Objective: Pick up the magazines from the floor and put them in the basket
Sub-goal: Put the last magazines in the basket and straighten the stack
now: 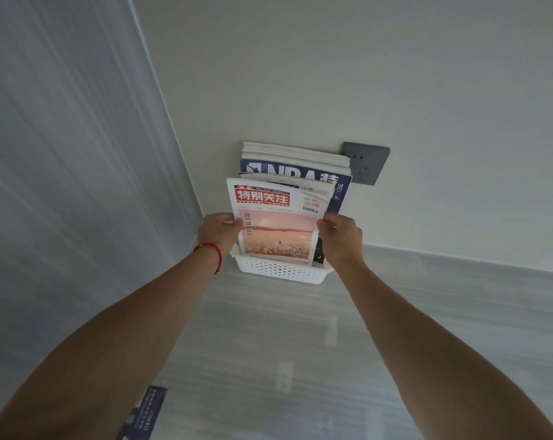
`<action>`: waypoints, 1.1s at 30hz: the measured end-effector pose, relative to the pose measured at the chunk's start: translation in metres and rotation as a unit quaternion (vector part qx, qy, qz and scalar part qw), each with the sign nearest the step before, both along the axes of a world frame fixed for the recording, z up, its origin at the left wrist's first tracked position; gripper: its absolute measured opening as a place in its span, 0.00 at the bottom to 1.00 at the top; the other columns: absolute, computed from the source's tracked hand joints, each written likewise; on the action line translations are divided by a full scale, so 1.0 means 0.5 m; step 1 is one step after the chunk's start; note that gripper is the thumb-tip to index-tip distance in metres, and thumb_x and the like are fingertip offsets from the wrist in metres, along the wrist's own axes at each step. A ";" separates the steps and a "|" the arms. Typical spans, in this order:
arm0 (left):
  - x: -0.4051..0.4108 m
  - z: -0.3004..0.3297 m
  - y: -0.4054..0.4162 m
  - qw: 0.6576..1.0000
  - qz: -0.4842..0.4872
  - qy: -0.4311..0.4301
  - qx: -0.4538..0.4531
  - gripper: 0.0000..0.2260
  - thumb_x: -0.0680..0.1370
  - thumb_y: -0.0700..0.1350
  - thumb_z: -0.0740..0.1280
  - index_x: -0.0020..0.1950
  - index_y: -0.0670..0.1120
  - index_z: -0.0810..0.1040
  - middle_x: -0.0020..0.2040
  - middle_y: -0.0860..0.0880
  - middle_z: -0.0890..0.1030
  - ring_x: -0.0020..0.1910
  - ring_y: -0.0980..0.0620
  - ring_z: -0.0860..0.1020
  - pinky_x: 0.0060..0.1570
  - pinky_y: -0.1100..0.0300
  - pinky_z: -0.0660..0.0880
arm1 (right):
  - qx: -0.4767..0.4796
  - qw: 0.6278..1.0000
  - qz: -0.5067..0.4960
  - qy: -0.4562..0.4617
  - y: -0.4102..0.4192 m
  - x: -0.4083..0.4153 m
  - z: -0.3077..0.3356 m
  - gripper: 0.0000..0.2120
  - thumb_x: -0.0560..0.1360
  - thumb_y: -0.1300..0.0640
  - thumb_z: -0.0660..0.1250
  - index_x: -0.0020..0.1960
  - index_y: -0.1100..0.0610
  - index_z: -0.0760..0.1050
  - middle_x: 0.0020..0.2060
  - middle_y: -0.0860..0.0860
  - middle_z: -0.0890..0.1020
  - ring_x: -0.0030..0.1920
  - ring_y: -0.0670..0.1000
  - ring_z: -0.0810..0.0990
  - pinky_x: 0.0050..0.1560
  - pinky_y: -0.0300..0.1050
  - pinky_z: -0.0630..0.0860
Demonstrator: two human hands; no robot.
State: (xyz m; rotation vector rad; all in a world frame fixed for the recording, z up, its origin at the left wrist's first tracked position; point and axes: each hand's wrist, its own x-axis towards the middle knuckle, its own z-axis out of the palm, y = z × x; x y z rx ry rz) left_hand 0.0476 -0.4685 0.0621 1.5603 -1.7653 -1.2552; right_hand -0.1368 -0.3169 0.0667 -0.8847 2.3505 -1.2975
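Centrally, a white perforated basket (pixel 279 270) sits on the pale wood-grain floor (pixel 395 360) against a cream wall (pixel 332 74), near the corner where that wall meets a white curtain (pixel 62 154). Several magazines stand upright inside it, leaning back toward the wall. The frontmost is a magazine with a red title block and a pink landscape cover (pixel 276 223); its lower edge is below the basket rim. Both hands grip this magazine at mid-height: the left hand (pixel 219 233) is closed on its left edge, thumb on the cover, and the right hand (pixel 340 238) is closed on its right edge with the fingertips pinching the margin. A red string bracelet (pixel 209 250) circles the left wrist. Directly behind the held copy stands a dark blue magazine with large white letters (pixel 295 176), and behind that a thick stack of further magazines (pixel 294 155) shows only its white page edges, touching the wall. A grey wall socket (pixel 368 161) is mounted just to the right of the stack, partly covered by it. A pale skirting board (pixel 459 260) runs along the base of the wall. At the lower left, beside the left forearm, another dark blue magazine (pixel 143 414) lies flat on the floor, well apart from the basket and partly hidden.
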 end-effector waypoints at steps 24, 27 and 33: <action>-0.045 -0.079 -0.071 0.984 -0.148 0.028 0.099 0.39 0.70 0.35 0.77 0.75 0.58 0.64 0.56 0.56 0.82 0.61 0.49 0.79 0.67 0.42 0.74 | 0.075 0.983 0.053 -0.162 -0.011 -0.062 -0.123 0.42 0.74 0.52 0.76 0.78 0.47 0.52 0.74 0.51 0.72 0.72 0.61 0.72 0.68 0.67 0.72; -0.058 -0.084 -0.085 0.981 -0.157 0.045 0.105 0.39 0.71 0.36 0.77 0.76 0.56 0.64 0.64 0.52 0.80 0.64 0.48 0.76 0.67 0.39 0.73 | 0.050 0.982 0.051 -0.177 -0.040 -0.068 -0.120 0.37 0.75 0.56 0.75 0.75 0.49 0.55 0.69 0.51 0.76 0.68 0.60 0.76 0.64 0.65 0.75; -0.056 -0.097 -0.104 0.971 -0.191 0.072 0.126 0.41 0.70 0.33 0.77 0.76 0.57 0.64 0.65 0.52 0.80 0.65 0.48 0.76 0.69 0.40 0.70 | 0.016 0.974 0.000 -0.228 -0.059 -0.084 -0.136 0.36 0.75 0.56 0.75 0.73 0.47 0.56 0.67 0.52 0.77 0.65 0.60 0.79 0.61 0.63 0.77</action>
